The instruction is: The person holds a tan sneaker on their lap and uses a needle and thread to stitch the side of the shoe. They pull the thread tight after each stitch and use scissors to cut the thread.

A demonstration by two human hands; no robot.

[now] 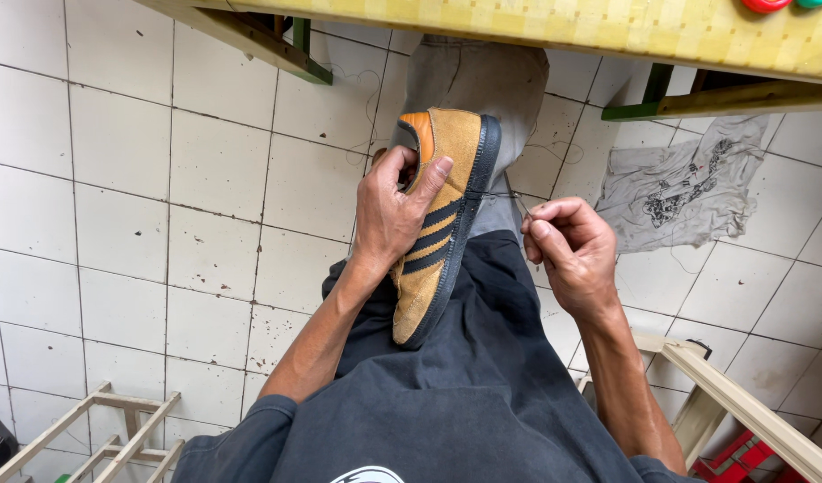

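A tan suede shoe with dark side stripes and a dark sole rests on my lap, heel up and sole edge turned right. My left hand grips it around the opening, thumb over the upper. My right hand is just right of the sole, its fingers pinched on a thin needle with a thread running to the sole edge.
A yellow-topped table with green legs spans the top. A grey printed cloth lies on the white tiled floor at right. Wooden frames stand at the lower left and lower right.
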